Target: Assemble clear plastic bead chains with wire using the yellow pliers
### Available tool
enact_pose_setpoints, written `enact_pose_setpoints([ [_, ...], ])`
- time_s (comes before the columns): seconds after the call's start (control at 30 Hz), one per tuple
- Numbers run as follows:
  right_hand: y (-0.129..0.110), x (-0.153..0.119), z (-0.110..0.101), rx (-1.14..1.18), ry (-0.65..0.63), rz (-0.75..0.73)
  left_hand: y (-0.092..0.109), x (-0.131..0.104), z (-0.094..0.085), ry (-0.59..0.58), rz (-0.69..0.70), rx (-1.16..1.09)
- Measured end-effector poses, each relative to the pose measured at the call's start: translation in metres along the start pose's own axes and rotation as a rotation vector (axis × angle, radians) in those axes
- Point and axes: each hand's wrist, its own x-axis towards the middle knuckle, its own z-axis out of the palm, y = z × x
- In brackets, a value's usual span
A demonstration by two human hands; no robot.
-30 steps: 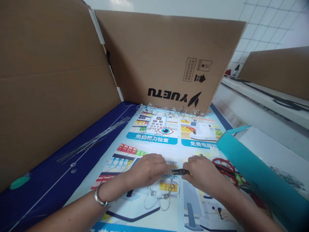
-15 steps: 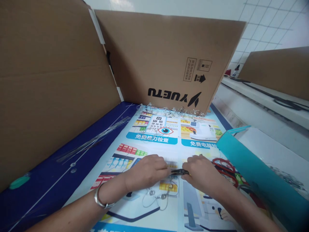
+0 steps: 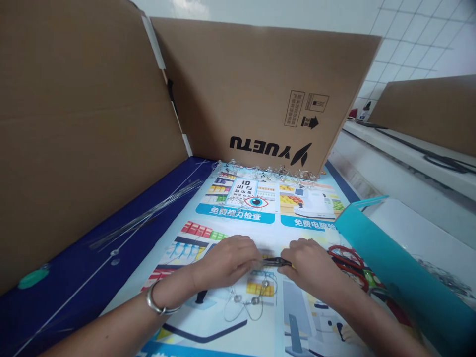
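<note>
Near the middle of the printed sheet, my right hand is closed around dark pliers, whose jaws point left. Facing it, my left hand has its fingers pinched together beside the jaw tips, on a thin wire piece whose held end is hidden by the fingers. From between the hands hangs a looped wire with small clear beads, over the sheet. A silver bangle circles my left wrist.
Brown cardboard panels stand at the back and left. Small wire pieces line the back panel's foot. Long thin wires lie on the blue surface at left. Right are red-handled tools and a teal box holding wire pieces.
The whole view has shifted slightly. The beaded wire loop has swung a little to the right below my hands. Both hands keep nearly the same pose, with the pliers still between them.
</note>
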Motion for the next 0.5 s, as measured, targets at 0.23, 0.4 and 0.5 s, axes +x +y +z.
enact_pose_setpoints([
  [0.23,-0.003,0.009,0.021,0.149,0.189,0.075,0.001,0.001,-0.004,0.182,-0.155,-0.217],
  [0.4,-0.006,0.012,0.04,0.195,0.352,0.06,0.0,0.0,-0.005,0.277,-0.254,-0.319],
  [0.5,-0.006,0.011,0.044,0.202,0.4,0.03,-0.001,-0.001,-0.004,0.303,-0.285,-0.33],
])
